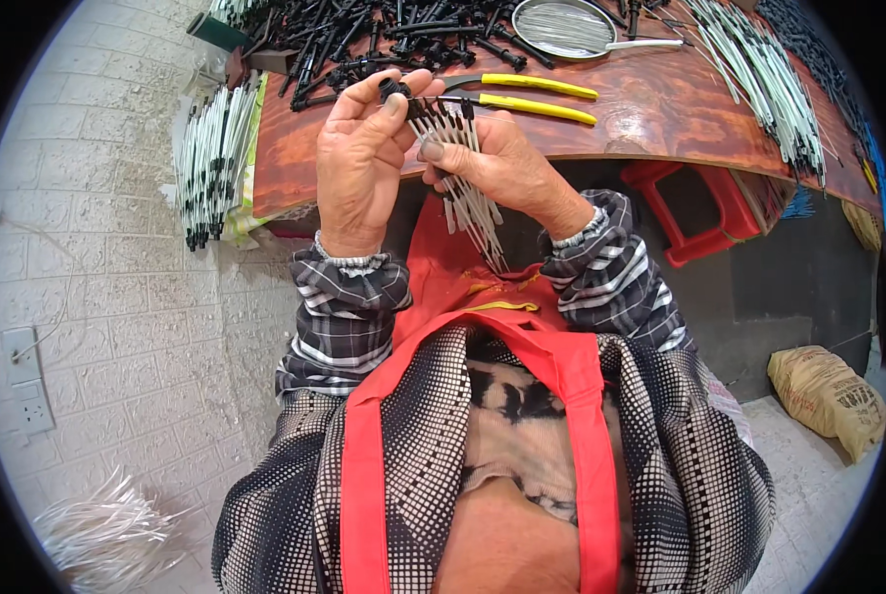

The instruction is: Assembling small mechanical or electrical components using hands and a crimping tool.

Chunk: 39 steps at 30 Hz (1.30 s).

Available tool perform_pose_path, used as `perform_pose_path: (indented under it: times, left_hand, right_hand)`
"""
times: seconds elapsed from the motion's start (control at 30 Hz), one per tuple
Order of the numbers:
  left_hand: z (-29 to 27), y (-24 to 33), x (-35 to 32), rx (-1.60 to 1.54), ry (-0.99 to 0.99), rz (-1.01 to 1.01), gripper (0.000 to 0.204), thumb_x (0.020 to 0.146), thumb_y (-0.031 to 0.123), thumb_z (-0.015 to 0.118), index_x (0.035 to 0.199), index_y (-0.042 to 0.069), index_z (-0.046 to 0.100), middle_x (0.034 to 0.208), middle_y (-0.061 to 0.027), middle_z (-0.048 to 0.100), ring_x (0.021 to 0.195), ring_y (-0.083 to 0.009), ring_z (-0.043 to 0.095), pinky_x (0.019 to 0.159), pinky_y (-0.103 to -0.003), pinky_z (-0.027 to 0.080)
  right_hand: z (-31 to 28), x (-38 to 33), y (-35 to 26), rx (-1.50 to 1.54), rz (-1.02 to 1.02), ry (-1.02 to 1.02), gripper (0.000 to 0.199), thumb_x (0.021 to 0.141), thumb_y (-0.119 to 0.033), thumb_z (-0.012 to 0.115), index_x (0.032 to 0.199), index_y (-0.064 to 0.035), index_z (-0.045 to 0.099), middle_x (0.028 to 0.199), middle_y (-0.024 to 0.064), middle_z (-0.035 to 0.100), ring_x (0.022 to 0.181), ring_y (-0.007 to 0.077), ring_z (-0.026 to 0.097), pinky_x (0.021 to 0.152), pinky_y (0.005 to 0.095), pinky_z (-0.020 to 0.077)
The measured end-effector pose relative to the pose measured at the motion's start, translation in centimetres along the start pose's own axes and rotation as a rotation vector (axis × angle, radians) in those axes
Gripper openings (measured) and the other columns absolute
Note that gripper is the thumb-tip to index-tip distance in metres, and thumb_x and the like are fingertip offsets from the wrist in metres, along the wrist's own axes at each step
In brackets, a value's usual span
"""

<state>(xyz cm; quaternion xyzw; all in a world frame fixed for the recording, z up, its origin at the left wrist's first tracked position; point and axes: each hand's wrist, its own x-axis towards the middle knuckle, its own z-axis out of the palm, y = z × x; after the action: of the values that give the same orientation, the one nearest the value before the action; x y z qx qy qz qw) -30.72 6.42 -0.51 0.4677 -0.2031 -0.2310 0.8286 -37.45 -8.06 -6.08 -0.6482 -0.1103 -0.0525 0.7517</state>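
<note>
Two hands show in the head view, the left hand and the right hand, drawn together at the near edge of the surface, left of its middle. The left hand is closed in a pinch, with thumb and fingers on a black ribbed piece. The right hand grips a bundle of thin pale sticks with dark upper ends, thumb laid across them; the lower ends fan down past the near edge, over a red apron. Whether the ribbed piece is joined to the bundle, I cannot tell.

Just behind the hands, near that edge, lie pliers, their yellow handles pointing toward the right edge and their head partly hidden by the hands. A heap of black parts covers the far left of the surface. Near the far edge, right of the heap, a round pan with a pale handle holds fine pale rods. Toward the right edge lie pale rods with dark tips, the tips reaching the near edge. Another dark-banded pale bundle stands slanted just beside the left edge. Beneath the near edge, toward the right, is a red stool.
</note>
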Motion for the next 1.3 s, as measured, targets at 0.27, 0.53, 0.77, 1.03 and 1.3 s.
perform_pose_path:
  times: [0.27, 0.53, 0.77, 1.03, 1.3]
  left_hand:
    - [0.5, 0.4, -0.4, 0.113, 0.062, -0.041, 0.032, 0.095, 0.007, 0.059, 0.125, -0.003, 0.055, 0.099, -0.008, 0.064, 0.081, -0.0156, 0.061, 0.073, -0.031, 0.053]
    - [-0.7, -0.2, 0.3, 0.082, 0.146, 0.049, 0.032, 0.088, 0.001, 0.067, 0.117, -0.007, 0.056, 0.1, -0.014, 0.066, 0.083, -0.0214, 0.068, 0.072, -0.032, 0.058]
    - [-1.0, 0.1, 0.5, 0.137, 0.174, 0.057, 0.031, 0.087, 0.0, 0.067, 0.115, -0.007, 0.056, 0.099, -0.0139, 0.067, 0.083, -0.0207, 0.068, 0.074, -0.032, 0.058]
    - [-0.9, 0.3, -0.1, 0.164, 0.107, 0.038, 0.026, 0.095, 0.009, 0.057, 0.117, -0.005, 0.058, 0.108, -0.0136, 0.066, 0.093, -0.0226, 0.067, 0.078, -0.035, 0.054]
    - [-1.9, 1.0, 0.1, -0.176, 0.041, -0.083, 0.029, 0.097, 0.019, 0.051, 0.115, -0.003, 0.059, 0.103, -0.0117, 0.067, 0.093, -0.0236, 0.067, 0.079, -0.035, 0.055]
  right_hand:
    - [0.0, 0.4, 0.7, 0.037, -0.025, 0.012, 0.024, 0.094, -0.025, 0.063, 0.094, -0.0012, 0.066, 0.074, 0.0018, 0.065, 0.066, 0.0085, 0.061, 0.059, 0.0239, 0.0502]
    - [0.2, 0.4, 0.1, 0.087, -0.015, 0.023, 0.025, 0.093, -0.026, 0.065, 0.096, -0.0019, 0.065, 0.075, 0.0017, 0.065, 0.065, 0.0079, 0.061, 0.058, 0.0232, 0.0503]
    - [0.5, 0.5, 0.0, 0.095, -0.064, 0.05, 0.026, 0.092, -0.028, 0.066, 0.096, -0.002, 0.063, 0.075, 0.0018, 0.065, 0.066, 0.0077, 0.061, 0.058, 0.0232, 0.0502]
    - [0.4, 0.7, 0.2, 0.048, -0.047, 0.015, 0.025, 0.093, -0.026, 0.066, 0.095, -0.0017, 0.063, 0.075, 0.0023, 0.065, 0.066, 0.0081, 0.061, 0.058, 0.0233, 0.0503]
    - [0.8, 0.8, 0.4, 0.069, -0.029, 0.031, 0.024, 0.093, -0.025, 0.065, 0.093, -0.0006, 0.065, 0.073, 0.0021, 0.065, 0.063, 0.0081, 0.06, 0.057, 0.0233, 0.0496]
